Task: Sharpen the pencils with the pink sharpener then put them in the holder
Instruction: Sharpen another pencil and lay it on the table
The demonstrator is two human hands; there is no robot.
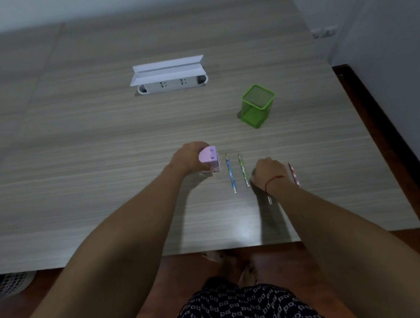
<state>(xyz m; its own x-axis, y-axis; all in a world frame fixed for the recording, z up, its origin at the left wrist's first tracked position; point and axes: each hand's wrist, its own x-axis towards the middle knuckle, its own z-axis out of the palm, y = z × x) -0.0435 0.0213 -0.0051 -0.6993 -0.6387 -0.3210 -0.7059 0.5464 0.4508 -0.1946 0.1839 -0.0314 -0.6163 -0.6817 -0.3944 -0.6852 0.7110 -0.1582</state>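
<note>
My left hand (pixel 188 157) grips the pink sharpener (pixel 210 158), which stands on the wooden table (pixel 106 152). To its right lie a blue pencil (pixel 230 174), a green pencil (pixel 243 170) and a pink pencil (pixel 294 174), all pointing away from me. My right hand (pixel 270 174) is curled over another pencil (pixel 269 199); only that pencil's near end shows below the wrist. The green mesh holder (pixel 257 105) stands upright farther back on the right, with nothing visible inside.
A white power socket box (pixel 170 78) with its lid raised sits in the table farther back. The table's right edge (pixel 373 135) and near edge (pixel 233 247) border a dark wooden floor. A basket (pixel 11 283) shows under the table at left.
</note>
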